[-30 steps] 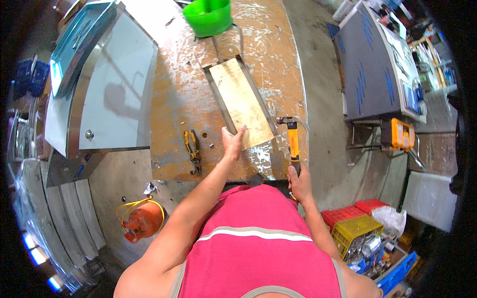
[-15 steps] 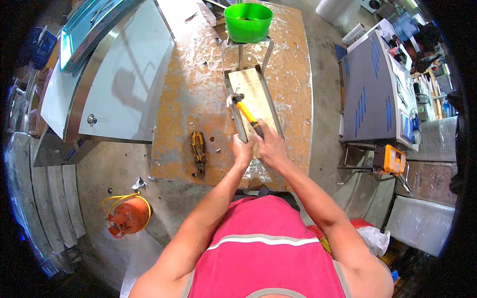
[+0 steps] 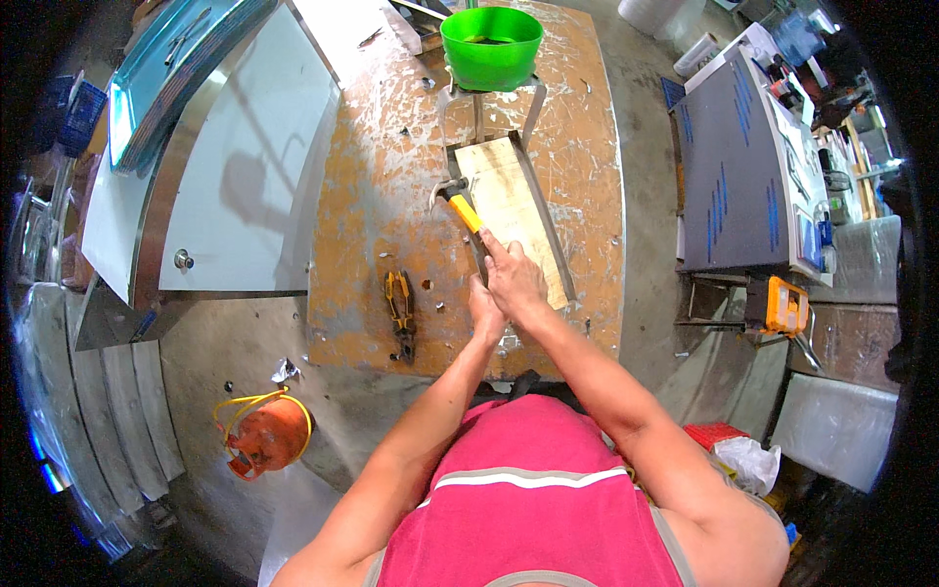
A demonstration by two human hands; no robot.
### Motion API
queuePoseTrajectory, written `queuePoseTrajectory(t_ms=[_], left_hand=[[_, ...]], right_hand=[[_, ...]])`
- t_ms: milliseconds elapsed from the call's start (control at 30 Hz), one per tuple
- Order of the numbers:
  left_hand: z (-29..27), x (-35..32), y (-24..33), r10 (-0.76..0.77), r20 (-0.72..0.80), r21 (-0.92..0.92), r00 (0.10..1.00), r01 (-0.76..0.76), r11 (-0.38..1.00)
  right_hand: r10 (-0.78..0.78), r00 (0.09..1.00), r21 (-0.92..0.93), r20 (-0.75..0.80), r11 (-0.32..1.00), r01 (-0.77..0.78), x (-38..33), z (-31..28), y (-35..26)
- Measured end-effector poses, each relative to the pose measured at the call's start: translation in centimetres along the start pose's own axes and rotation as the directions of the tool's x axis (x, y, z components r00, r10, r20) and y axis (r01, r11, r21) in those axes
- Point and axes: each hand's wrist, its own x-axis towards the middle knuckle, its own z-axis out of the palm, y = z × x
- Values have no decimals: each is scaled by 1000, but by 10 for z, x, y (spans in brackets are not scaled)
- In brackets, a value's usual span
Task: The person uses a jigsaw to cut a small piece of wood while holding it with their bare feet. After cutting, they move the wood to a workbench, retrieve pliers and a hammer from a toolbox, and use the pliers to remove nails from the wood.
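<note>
A claw hammer [image 3: 464, 212] with a yellow and black handle is gripped by my right hand [image 3: 515, 278], one finger stretched along the handle. Its head hangs over the left edge of a long metal channel [image 3: 548, 223]. Inside that channel lies a pale wooden board [image 3: 514, 196]. My left hand [image 3: 485, 311] is closed round the near left corner of the channel, pressed close beside the right hand, which partly covers the grip. Left of my hands, pliers [image 3: 400, 308] with yellow and black handles rest on the scratched worktable [image 3: 357, 259].
A green bowl [image 3: 489, 64] sits on a metal stand [image 3: 536, 108] beyond the channel. At left stands a pale cabinet panel [image 3: 245, 215]; an orange gas cylinder [image 3: 272, 432] is on the floor. A grey counter [image 3: 729, 176] stands to the right, near an orange toolbox [image 3: 785, 305].
The hammer head has moved left, from over the board to the channel's left edge. My right hand has shifted left and nearer, close against my left hand.
</note>
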Motion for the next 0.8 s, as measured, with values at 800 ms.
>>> queuePoseTrajectory(t_ms=[800], left_hand=[[7, 9, -24, 178, 5, 84, 984, -177, 981]], right_hand=[[-61, 998, 84, -27, 995, 63, 4, -12, 4]])
